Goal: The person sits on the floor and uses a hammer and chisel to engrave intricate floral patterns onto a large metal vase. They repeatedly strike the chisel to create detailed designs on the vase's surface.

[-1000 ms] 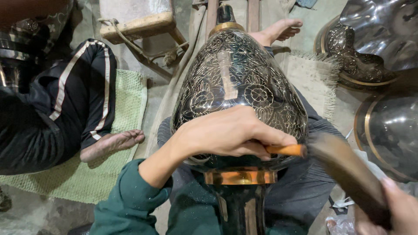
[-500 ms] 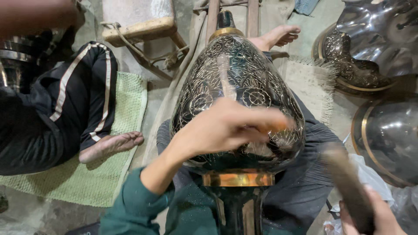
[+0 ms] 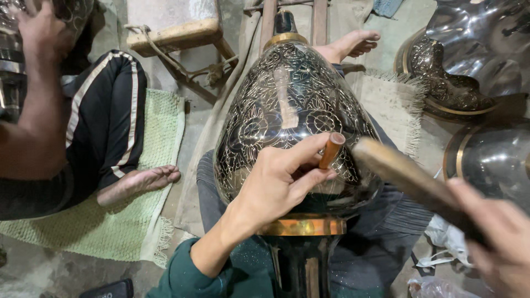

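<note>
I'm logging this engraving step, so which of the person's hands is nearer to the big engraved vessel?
Left. The left hand rests against the engraved vessel, holding a small chisel; the right hand is off to its right, gripping a hammer.

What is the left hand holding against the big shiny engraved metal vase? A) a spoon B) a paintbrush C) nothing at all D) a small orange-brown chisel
D: the left hand pinches a small orange-brown chisel with its tip set on the big engraved egg-shaped metal vase, while the right hand holds a wooden mallet beside it.
</note>
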